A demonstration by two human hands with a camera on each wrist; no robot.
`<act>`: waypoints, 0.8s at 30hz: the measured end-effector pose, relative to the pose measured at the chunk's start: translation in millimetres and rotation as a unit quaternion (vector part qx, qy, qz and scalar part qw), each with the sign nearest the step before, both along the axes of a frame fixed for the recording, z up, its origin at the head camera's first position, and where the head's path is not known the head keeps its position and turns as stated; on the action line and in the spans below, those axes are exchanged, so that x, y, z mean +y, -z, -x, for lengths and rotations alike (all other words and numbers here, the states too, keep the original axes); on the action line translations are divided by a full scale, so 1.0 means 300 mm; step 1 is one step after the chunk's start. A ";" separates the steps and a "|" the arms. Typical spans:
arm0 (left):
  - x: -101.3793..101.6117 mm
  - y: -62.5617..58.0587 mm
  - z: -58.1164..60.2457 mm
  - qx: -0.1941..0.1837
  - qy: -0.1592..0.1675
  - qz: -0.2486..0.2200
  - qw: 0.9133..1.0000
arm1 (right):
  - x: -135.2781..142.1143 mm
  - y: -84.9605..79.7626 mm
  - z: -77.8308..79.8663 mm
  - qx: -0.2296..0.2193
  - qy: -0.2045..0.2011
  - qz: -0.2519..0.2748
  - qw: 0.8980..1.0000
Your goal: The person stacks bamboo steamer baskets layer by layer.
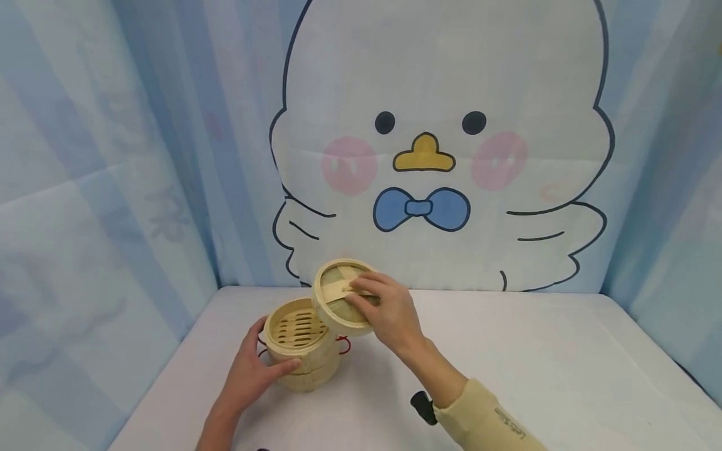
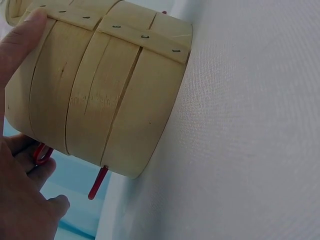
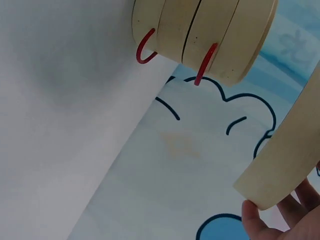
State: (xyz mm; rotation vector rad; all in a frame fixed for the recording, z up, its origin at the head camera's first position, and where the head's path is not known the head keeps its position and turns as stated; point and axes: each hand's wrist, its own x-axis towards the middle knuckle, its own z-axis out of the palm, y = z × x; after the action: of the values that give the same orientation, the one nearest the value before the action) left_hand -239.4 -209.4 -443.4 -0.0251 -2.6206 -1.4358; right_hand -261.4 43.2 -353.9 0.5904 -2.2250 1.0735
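Note:
A round bamboo steamer (image 1: 310, 369) of two stacked tiers stands on the white table, its slatted inside showing at the top. My left hand (image 1: 251, 369) grips its left side, the thumb across the front wall and the other fingers round the back near the red loop handles. Above and to the right, my right hand (image 1: 392, 310) holds the woven bamboo lid (image 1: 336, 290) by the crossed strips on its top. Tilted, the lid overlaps the steamer's right rim in the head view. In the right wrist view, the lid (image 3: 285, 145) is apart from the steamer (image 3: 205, 30).
The white table (image 1: 507, 363) carries a small black object (image 1: 423, 407) beside my right sleeve. Behind it hangs a pale curtain (image 1: 440, 75) with a cartoon bird, and a blue-and-white curtain (image 1: 84, 188) runs along the left.

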 end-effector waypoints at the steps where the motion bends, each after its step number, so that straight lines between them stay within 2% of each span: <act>1: 0.001 0.001 0.001 -0.002 0.001 0.000 1.000 | -0.005 -0.001 0.001 -0.001 -0.001 0.000 1.000; 9: 0.001 0.003 -0.002 -0.002 -0.001 0.012 1.000 | -0.053 -0.007 0.002 -0.015 -0.009 -0.014 1.000; 17: -0.016 0.007 0.003 0.011 0.010 0.000 1.000 | -0.111 -0.007 0.011 -0.027 -0.025 -0.025 0.999; 24: -0.015 0.015 0.007 0.015 0.015 -0.001 1.000 | -0.143 0.006 0.016 -0.040 -0.023 -0.034 0.998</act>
State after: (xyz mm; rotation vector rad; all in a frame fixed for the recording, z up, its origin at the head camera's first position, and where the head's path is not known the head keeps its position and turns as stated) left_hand -241.6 -213.9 -447.8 -0.0858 -2.6052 -1.4351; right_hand -266.2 0.4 -355.7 0.6408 -2.3352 1.0654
